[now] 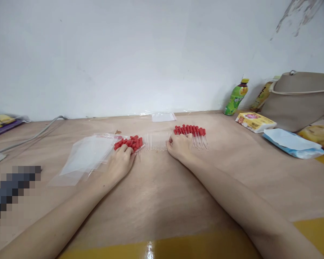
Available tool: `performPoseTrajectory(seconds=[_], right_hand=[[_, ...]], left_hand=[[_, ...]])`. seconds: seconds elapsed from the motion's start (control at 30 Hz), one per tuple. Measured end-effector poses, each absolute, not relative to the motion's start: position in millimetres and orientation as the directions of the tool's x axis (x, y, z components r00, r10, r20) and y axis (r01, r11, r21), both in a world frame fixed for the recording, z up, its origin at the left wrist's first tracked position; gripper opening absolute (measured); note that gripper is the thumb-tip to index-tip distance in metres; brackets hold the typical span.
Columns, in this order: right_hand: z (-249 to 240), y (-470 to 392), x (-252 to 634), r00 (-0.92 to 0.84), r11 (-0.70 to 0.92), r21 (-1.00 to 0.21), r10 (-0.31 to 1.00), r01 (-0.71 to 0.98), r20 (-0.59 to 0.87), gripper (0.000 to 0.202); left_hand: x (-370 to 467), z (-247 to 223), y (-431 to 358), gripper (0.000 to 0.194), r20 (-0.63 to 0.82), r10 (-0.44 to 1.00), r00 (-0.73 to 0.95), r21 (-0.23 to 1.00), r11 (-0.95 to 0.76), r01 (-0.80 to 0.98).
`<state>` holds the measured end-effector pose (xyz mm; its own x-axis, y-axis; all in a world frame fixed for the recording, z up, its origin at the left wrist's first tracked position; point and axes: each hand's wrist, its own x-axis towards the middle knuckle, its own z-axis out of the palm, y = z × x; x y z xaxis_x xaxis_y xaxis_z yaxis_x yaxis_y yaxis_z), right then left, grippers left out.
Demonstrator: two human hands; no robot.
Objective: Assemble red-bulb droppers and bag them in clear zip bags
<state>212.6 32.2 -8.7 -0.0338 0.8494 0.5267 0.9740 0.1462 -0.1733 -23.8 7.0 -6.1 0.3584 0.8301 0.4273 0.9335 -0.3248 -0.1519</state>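
Note:
A loose pile of red rubber bulbs point(135, 142) lies left of centre. My left hand point(122, 161) rests at its near edge, fingers curled down onto the bulbs; what they pinch is hidden. Thin clear tubes lie beside its thumb. A row of clear glass dropper tubes point(158, 141) lies side by side between my two hands. At the right end of that row is my right hand point(180, 145), its fingers bent and closed, with their grip unclear. Behind and beside it lie droppers with red bulbs point(197, 131), lined up with their tips toward me.
Clear plastic bags point(88, 153) are stacked at left, and a small bag point(163, 117) lies by the wall. A green drink bottle point(236, 99), a tissue pack point(255, 121), a blue-and-white packet point(293, 143) and a beige bag point(299, 100) stand at right. A grey cable point(40, 133) runs at far left.

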Motion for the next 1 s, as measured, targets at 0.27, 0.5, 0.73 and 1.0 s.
performPoseTrajectory(seconds=[0.27,0.5,0.73,1.0], right_hand=[[2,9,196,-0.09,0.372,-0.462,0.846,0.805,0.525,0.032],[-8,-12,176,-0.031,0.312,-0.796,0.937,0.519,0.347,0.025],[-9,-4,231,0.02,0.383,-0.681,0.864,0.624,0.504,0.019],[-20,-8,254,-0.043,0.415,-0.464,0.779,0.783,0.625,0.022]], left_hand=[[-5,2,-10,0.022,0.445,0.868,0.22,0.363,-0.399,0.842],[36,2,-20,0.027,0.355,0.892,0.282,0.63,-0.451,0.633],[-10,33,19,0.034,0.439,0.759,0.48,0.065,-0.56,0.826],[-31,15,16,0.021,0.274,0.836,0.476,0.142,-0.524,0.839]])
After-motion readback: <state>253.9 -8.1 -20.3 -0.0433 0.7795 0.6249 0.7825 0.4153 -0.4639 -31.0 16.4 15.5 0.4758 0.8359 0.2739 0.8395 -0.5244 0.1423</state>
